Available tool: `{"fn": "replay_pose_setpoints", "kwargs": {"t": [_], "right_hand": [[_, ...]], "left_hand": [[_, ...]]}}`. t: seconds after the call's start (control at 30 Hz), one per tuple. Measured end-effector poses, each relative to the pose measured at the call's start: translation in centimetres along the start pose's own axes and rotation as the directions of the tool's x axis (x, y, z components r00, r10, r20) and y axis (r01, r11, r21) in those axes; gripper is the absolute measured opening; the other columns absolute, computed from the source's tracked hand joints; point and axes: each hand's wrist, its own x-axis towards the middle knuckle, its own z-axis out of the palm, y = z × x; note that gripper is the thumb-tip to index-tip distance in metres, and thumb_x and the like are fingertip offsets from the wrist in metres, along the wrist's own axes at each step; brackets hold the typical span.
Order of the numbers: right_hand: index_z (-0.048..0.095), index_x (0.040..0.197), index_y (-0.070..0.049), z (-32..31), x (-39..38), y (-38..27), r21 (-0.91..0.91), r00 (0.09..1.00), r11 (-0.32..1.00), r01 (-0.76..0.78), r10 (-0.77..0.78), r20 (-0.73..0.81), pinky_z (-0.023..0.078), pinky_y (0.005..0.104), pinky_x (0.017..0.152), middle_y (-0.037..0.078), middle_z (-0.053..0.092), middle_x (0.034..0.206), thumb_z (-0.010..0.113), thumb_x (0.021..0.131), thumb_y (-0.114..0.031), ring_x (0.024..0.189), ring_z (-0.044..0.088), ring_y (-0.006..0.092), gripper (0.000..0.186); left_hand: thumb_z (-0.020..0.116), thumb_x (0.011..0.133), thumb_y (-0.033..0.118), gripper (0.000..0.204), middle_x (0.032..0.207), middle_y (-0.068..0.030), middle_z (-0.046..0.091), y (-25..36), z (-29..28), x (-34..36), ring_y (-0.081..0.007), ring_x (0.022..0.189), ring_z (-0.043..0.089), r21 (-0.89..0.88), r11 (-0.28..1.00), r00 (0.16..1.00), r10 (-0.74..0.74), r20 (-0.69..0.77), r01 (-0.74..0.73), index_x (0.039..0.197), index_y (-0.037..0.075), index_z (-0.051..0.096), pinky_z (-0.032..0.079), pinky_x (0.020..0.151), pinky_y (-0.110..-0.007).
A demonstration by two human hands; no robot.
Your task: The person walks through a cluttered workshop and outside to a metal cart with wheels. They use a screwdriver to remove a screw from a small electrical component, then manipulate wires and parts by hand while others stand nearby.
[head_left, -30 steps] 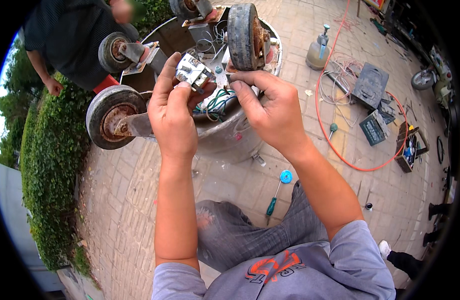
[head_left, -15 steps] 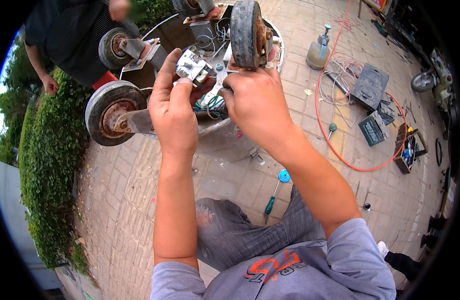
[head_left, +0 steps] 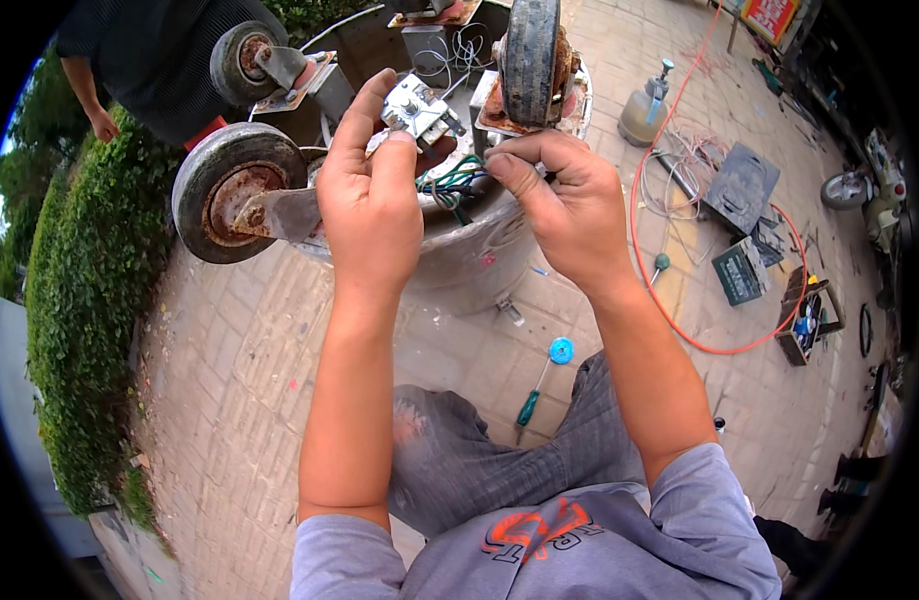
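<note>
In my left hand (head_left: 372,205) is a small boxy electrical switch (head_left: 417,106) with a pale metal face and a short shaft, gripped between thumb and fingers with the index finger stretched past it. A bundle of green and blue wires (head_left: 448,186) hangs beside it over the rim of a round, dirty metal drum (head_left: 470,262). My right hand (head_left: 570,205) is at the bundle's right end, thumb and index finger pinched on the wires. Rusty caster wheels stand on the drum's upturned base: one at the left (head_left: 242,192), another above my right hand (head_left: 532,65).
A person in dark clothes (head_left: 160,60) stands at the far left by a hedge (head_left: 90,330). On the paving lie a green-handled screwdriver (head_left: 528,408), a blue disc (head_left: 561,350), an orange hose (head_left: 715,350), a dark battery (head_left: 742,270), a toolbox (head_left: 802,335) and a spray bottle (head_left: 644,108).
My right hand has turned and shifted right, its thumb and index now pinched at the wires' end. The switch stays in my left hand, slightly further right in the picture.
</note>
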Motion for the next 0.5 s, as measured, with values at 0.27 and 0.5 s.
{"fn": "replay_pose_setpoints", "kwargs": {"t": [0.27,0.5], "right_hand": [[0.069,0.086,-0.008,-0.9,-0.1,0.9,-0.478,0.963,0.837,0.266,-0.254,0.091,0.038,0.038,0.084,0.006,0.066,0.088,0.07,0.079,-0.011,0.087,0.06,0.0255,0.007],[0.069,0.086,-0.006,-2.0,0.1,0.5,-0.441,0.973,0.867,0.231,-0.217,0.083,0.039,0.0376,0.083,0.006,0.067,0.089,0.07,0.079,-0.01,0.088,0.06,0.0252,0.008]], "left_hand": [[0.039,0.092,-0.001,0.043,0.11,-0.0134,0.059,0.1,-0.2,0.0,-0.02,0.093,0.064,0.033,0.999,0.999,0.008,0.042,-0.01,0.133,-0.007,0.045,0.057,0.086,-0.035],[0.039,0.091,-0.001,0.043,0.11,-0.0138,0.059,0.1,0.0,-0.1,-0.0214,0.093,0.065,0.043,0.999,0.999,-0.014,0.032,0.013,0.134,-0.007,0.045,0.057,0.086,-0.035]]}}
